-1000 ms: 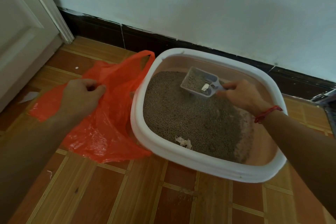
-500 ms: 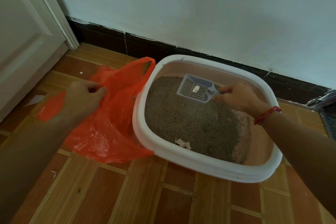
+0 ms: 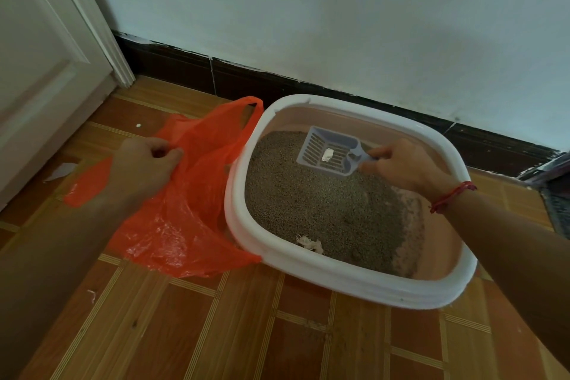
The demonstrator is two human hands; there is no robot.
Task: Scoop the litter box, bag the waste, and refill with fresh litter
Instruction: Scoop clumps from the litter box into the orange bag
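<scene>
Sitting on the tiled floor (image 3: 277, 333) against the wall, the litter box (image 3: 348, 285) holds grey litter (image 3: 324, 203) heaped toward its left and far side, with bare pink bottom showing at right. Just left of it, touching the rim, lies the orange bag (image 3: 185, 219), its edge pinched shut in the left hand (image 3: 145, 163). The right hand (image 3: 401, 163) grips the handle of the slotted scoop (image 3: 330, 154), raised over the litter with one white clump (image 3: 327, 155) sifted out. Scooping seems the step in hand; next the scoop should swing left and tip into the bag, which needs its mouth pulled wider. Another pale clump (image 3: 310, 244) waits near the front rim.
</scene>
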